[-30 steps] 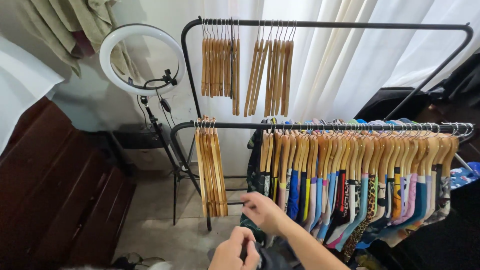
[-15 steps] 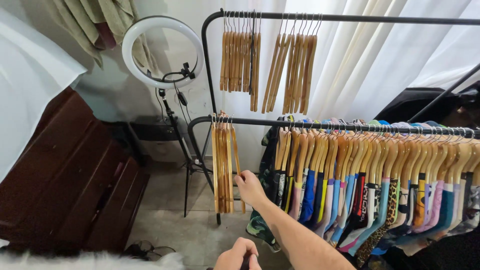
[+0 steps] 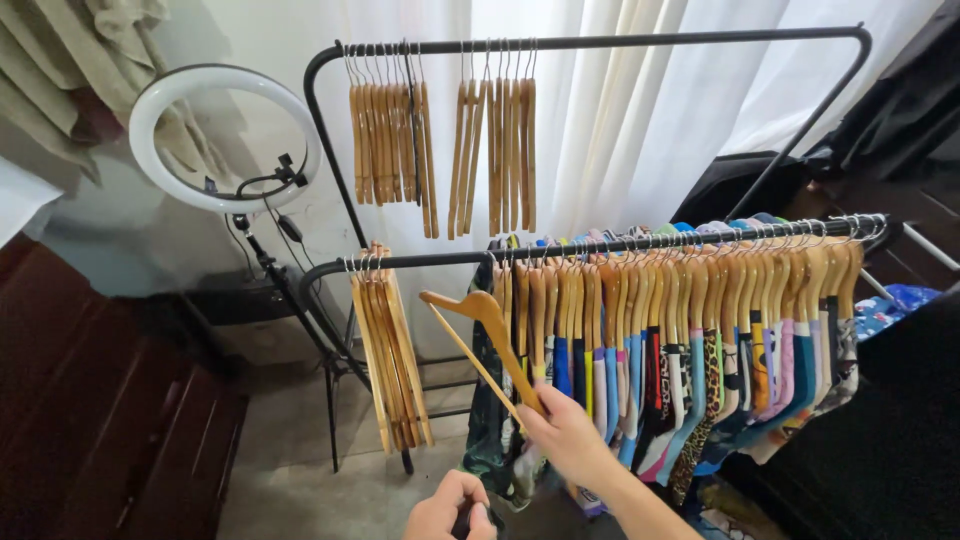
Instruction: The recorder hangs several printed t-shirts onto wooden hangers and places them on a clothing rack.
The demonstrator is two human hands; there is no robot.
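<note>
Right hand (image 3: 570,437): grip clenched on lower arm of wooden hanger (image 3: 487,340). Hanger bare, held tilted; long axis runs up-left from grip, free end toward bundle of empty hangers (image 3: 388,350), hook near lower rail (image 3: 420,262). Left hand (image 3: 450,508): closed around small dark item, contents cannot be told; lower, farther from hanger. Hanger light brown, smooth, with crossbar. Row of colourful garments (image 3: 700,370) hung just right.

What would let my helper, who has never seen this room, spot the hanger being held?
Find the black two-rail rack before the white curtain. In front of its lower rail, the right hand grips one bare wooden hanger. It alone is off the rail, tilted, carrying no garment.
</note>
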